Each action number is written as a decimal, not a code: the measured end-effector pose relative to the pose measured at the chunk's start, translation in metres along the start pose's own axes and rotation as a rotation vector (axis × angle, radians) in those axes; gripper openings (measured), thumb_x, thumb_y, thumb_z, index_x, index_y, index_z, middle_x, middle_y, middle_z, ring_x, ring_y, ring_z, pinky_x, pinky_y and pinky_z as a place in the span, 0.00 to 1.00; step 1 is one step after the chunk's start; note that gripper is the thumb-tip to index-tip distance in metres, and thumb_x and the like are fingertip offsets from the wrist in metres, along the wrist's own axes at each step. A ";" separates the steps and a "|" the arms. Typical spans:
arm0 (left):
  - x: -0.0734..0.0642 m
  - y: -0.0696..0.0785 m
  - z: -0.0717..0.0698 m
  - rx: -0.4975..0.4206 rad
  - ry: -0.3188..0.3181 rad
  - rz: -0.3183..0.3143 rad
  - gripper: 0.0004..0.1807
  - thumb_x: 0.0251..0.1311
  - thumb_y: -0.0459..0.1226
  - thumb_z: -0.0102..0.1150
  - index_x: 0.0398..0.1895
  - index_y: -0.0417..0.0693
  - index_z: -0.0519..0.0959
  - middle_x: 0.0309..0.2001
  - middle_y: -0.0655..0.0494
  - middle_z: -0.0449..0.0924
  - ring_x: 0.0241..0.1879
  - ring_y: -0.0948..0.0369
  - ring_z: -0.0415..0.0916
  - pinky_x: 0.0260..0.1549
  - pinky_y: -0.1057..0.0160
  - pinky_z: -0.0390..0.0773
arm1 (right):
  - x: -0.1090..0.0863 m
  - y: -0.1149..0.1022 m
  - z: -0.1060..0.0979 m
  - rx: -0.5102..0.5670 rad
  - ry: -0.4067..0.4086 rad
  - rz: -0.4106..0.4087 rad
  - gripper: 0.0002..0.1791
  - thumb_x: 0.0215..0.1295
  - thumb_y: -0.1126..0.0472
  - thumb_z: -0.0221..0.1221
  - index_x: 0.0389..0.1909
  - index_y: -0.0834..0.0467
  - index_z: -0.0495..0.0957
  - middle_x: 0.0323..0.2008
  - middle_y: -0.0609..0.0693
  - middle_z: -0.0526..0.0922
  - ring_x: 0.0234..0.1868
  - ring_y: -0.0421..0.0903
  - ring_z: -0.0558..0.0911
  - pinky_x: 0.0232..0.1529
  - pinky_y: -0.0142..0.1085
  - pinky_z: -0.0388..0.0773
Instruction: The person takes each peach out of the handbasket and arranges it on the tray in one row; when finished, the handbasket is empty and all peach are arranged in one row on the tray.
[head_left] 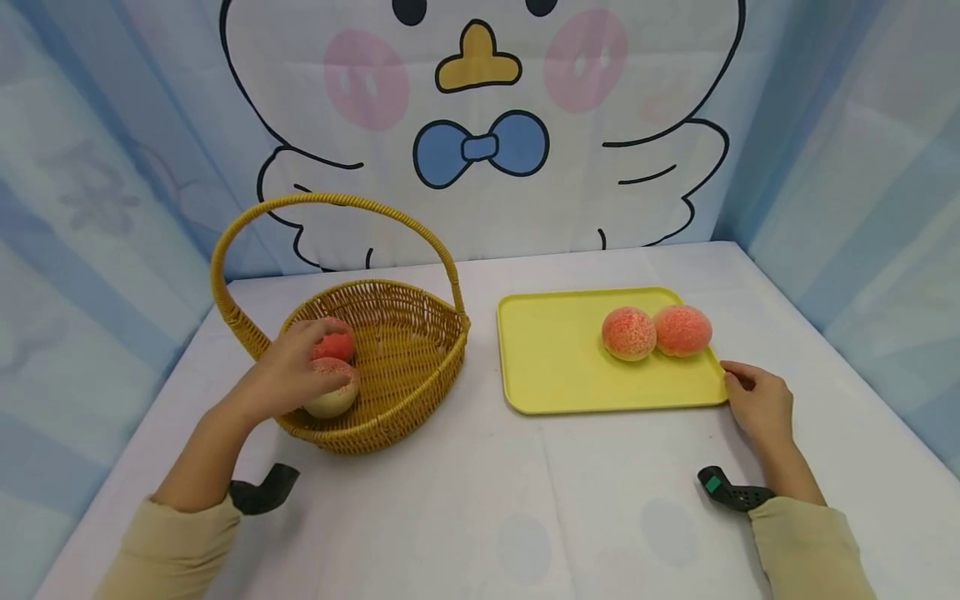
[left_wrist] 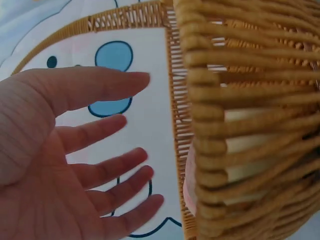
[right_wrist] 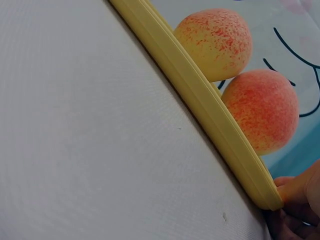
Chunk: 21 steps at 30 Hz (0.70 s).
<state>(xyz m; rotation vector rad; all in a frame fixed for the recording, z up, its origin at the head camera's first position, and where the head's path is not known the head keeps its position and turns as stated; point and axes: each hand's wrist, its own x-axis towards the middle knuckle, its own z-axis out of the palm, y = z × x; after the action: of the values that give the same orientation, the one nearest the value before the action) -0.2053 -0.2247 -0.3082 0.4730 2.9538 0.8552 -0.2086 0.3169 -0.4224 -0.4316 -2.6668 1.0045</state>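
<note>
My left hand (head_left: 283,375) hovers over the left side of a wicker basket (head_left: 375,437), fingers spread and apart from the fruit in the left wrist view. Beneath it lie a red peach (head_left: 337,344) and a paler peach (head_left: 328,403), both inside the basket and partly covered by the hand. My right hand (head_left: 763,408) pinches the near right corner of a yellow tray (head_left: 555,358). On that tray, towards the right, two pinkish peaches (head_left: 628,335) sit side by side. In the right wrist view the thumb (right_wrist: 300,192) is on the tray's rim.
The basket's tall arched handle (head_left: 330,200) rises at the back left. A white cloth (head_left: 450,517) covers the table. Curtains (head_left: 862,167) with printed patterns close in the back and both sides. Each wrist carries a black device (head_left: 264,490).
</note>
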 end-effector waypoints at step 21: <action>0.007 -0.018 0.010 0.219 -0.183 -0.172 0.39 0.47 0.42 0.68 0.59 0.32 0.63 0.56 0.27 0.60 0.50 0.38 0.67 0.44 0.40 0.69 | 0.002 0.000 0.001 -0.009 0.005 0.010 0.19 0.67 0.65 0.45 0.51 0.73 0.72 0.46 0.69 0.75 0.44 0.57 0.71 0.36 0.38 0.65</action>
<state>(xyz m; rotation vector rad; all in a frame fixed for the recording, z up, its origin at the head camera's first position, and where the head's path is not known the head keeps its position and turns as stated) -0.2155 -0.2323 -0.3255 0.2807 2.8763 0.4484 -0.2104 0.3165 -0.4227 -0.4490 -2.6686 0.9932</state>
